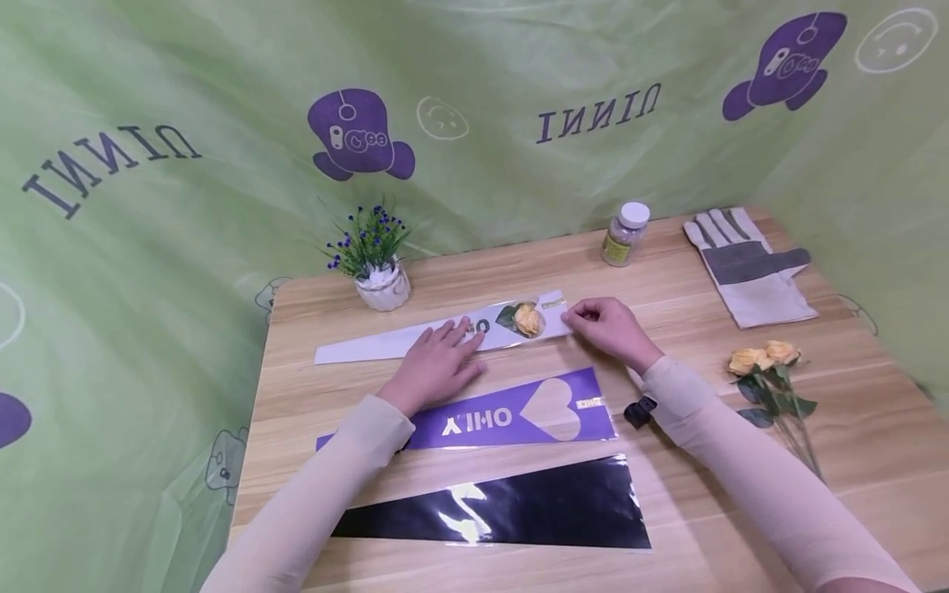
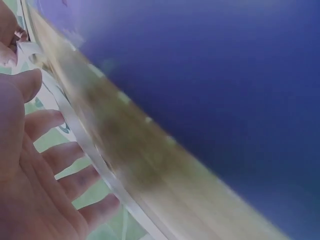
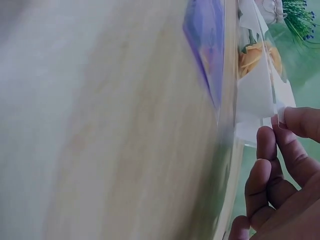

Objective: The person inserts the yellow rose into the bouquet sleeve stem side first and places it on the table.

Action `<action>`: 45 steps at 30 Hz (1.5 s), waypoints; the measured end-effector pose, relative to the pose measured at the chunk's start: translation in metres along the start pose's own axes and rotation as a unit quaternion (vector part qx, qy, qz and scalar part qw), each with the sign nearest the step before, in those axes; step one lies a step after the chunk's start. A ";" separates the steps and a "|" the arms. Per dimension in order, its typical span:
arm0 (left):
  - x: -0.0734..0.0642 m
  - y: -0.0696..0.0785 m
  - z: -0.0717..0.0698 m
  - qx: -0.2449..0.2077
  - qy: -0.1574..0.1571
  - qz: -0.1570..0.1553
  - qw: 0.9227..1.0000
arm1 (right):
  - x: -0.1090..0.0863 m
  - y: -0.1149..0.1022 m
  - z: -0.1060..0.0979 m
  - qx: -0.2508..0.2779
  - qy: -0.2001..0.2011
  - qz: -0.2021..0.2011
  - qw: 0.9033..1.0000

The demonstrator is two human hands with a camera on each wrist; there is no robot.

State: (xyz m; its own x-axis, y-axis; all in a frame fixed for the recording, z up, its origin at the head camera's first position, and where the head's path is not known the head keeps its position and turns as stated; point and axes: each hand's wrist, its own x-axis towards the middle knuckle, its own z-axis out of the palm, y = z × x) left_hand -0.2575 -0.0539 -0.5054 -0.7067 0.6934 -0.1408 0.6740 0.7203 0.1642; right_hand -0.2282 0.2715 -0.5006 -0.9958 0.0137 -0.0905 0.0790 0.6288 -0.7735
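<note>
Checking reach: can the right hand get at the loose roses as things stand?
Probably yes: only bare table shows between the right hand and the roses, though it must likely release the white wrapper it pinches.

Small cloth booth: green printed curtain (image 1: 482, 49) round a wood-grain table (image 1: 693, 519).

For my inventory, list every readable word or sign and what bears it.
"INNIU" (left to right), twice on the green curtain.
Smiley faces, also on the curtain.
"O" and upside-down "Y" on the purple flower sleeve; middle letters uncertain.
"O" on the white flower sleeve; the left hand partly covers its lettering.
Too small to read: the jar label, gold print on both sleeves.
</note>
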 end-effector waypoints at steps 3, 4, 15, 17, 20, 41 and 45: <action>-0.001 0.001 -0.003 0.000 0.014 0.003 1.000 | -0.003 0.001 0.001 -0.002 0.010 -0.016 1.000; -0.002 0.004 -0.005 0.003 0.019 0.003 1.000 | -0.007 0.002 0.000 -0.003 0.014 -0.024 1.000; -0.074 0.087 -0.014 -0.030 -0.016 0.092 0.995 | -0.122 0.005 -0.017 -0.191 -0.065 -0.231 0.952; -0.075 0.097 -0.012 -0.024 -0.037 0.096 0.994 | -0.131 0.004 -0.017 -0.221 -0.081 -0.238 0.942; -0.061 0.101 -0.005 -0.010 -0.048 0.088 0.995 | -0.131 0.004 -0.017 -0.246 -0.089 -0.230 0.937; -0.023 0.104 0.005 0.000 -0.099 0.040 0.994 | -0.112 0.015 -0.004 -0.269 -0.094 -0.147 0.947; -0.025 0.108 0.006 0.007 -0.096 0.042 0.994 | -0.116 0.015 0.001 -0.239 -0.110 -0.132 0.956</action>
State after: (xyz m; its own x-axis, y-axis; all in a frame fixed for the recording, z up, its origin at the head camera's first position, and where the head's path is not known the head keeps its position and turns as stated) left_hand -0.1658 0.0070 -0.4900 -0.5943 0.7414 -0.3116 0.7331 0.6588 0.1692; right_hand -0.1115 0.2787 -0.5020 -0.9400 -0.3255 -0.1020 -0.2566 0.8717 -0.4175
